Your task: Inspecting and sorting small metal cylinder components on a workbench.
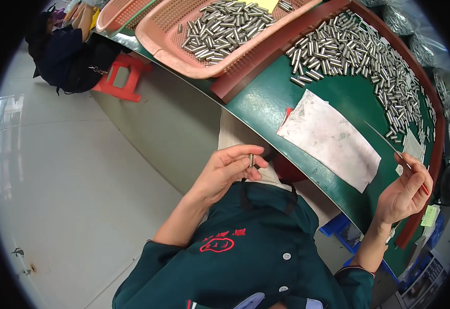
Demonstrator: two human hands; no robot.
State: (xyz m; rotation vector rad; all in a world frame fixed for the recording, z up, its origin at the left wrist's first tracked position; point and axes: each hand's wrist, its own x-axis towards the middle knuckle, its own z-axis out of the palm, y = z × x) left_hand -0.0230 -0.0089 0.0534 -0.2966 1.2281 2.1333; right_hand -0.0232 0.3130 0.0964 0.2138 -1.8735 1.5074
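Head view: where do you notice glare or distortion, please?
In the head view, pale glare streaks the floor at far left; the metal pins glint; the brown table border bows near the right rim; corners are black; left hand and right hand look fairly sharp.

At the far left I see a co-worker [63,62] in dark clothes beside a red stool [132,82], on a pale, glossy floor [70,170]. Clear plastic bags [423,49] crowd the far right; blue bins [339,225] sit near right.
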